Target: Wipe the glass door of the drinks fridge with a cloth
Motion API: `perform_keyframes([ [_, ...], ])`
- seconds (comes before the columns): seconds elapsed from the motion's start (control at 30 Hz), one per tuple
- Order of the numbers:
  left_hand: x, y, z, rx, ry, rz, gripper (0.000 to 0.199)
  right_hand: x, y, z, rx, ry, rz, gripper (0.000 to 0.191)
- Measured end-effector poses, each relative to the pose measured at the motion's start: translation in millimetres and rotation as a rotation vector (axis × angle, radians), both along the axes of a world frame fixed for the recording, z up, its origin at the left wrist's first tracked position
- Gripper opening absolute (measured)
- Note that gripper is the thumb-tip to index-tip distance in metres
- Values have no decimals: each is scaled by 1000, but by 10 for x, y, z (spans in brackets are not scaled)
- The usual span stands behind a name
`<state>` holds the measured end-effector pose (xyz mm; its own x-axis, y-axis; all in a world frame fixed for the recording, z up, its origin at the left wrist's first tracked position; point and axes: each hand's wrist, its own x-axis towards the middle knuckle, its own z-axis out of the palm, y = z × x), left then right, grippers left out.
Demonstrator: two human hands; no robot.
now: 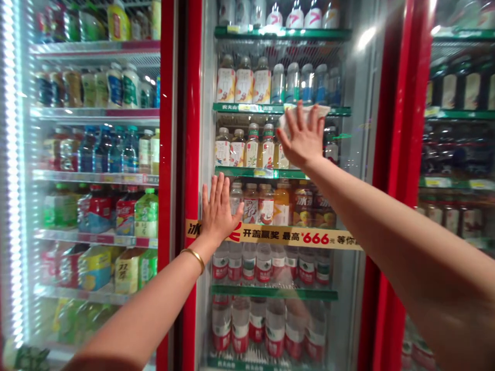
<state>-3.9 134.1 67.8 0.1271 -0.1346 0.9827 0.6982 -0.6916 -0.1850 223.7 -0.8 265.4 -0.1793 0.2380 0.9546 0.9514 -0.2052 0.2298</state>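
My left hand (220, 212) lies flat on the glass door (358, 154) of the middle drinks cooler, fingers stretched upward and a gold bangle (196, 258) at the wrist. It partly covers the yellow promotional strip (266, 234). Higher up and to the right, my right hand (303, 138) holds a white cloth (324, 110) pressed against the same glass. Its fingers are spread over the cloth, hiding most of it. Behind the glass, bottled drinks (244, 82) stand in rows on green-edged shelves (240, 108).
Red door frames (193, 103) border the middle cooler. To the left, another cooler holds bottles and multipacks (95, 206) beside a bright light strip (17, 180). A third cooler with dark bottles (450, 87) is on the right. Water bottles (274, 330) fill the lower shelves.
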Motion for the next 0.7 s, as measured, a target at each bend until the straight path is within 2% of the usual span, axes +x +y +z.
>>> perform_keyframes([
  [0.07,-3,-10,-21,6,-20,11,101,-169,144,-300,-215,-329,107,74],
  [0.1,-5,-12,-30,11,-29,16,102,-223,209,-392,-336,-521,170,70],
  [0.13,-7,-14,-37,15,-37,21,103,-252,272,-410,-423,-677,228,68],
  [0.17,-10,-14,-40,18,-41,26,103,-261,334,-344,-455,-759,275,67],
  [0.2,-13,-14,-40,20,-39,32,101,-262,401,-198,-427,-751,304,68],
  [0.3,-30,-11,-20,15,3,58,93,-345,606,441,-152,-384,323,77],
  [0.33,-39,-9,-12,17,23,64,90,-422,660,592,-66,-254,317,79],
  [0.37,-48,-6,-5,21,36,66,89,-514,699,655,-18,-185,311,81],
  [0.4,-57,-4,0,25,42,67,88,-604,720,614,-11,-185,306,80],
  [0.43,-66,0,3,33,41,62,89,-668,720,472,-45,-251,303,78],
  [0.47,-73,3,4,42,42,54,89,-684,696,246,-112,-364,300,77],
  [0.53,-80,10,4,52,38,36,90,-510,545,-338,-256,-572,307,74],
  [0.57,-80,12,2,50,35,27,90,-308,412,-631,-282,-593,304,77],
  [0.63,-72,7,-5,30,27,10,90,266,72,-1096,-238,-441,230,79],
  [0.7,-58,-7,-14,5,25,0,91,872,-231,-1375,-66,-85,74,78],
])
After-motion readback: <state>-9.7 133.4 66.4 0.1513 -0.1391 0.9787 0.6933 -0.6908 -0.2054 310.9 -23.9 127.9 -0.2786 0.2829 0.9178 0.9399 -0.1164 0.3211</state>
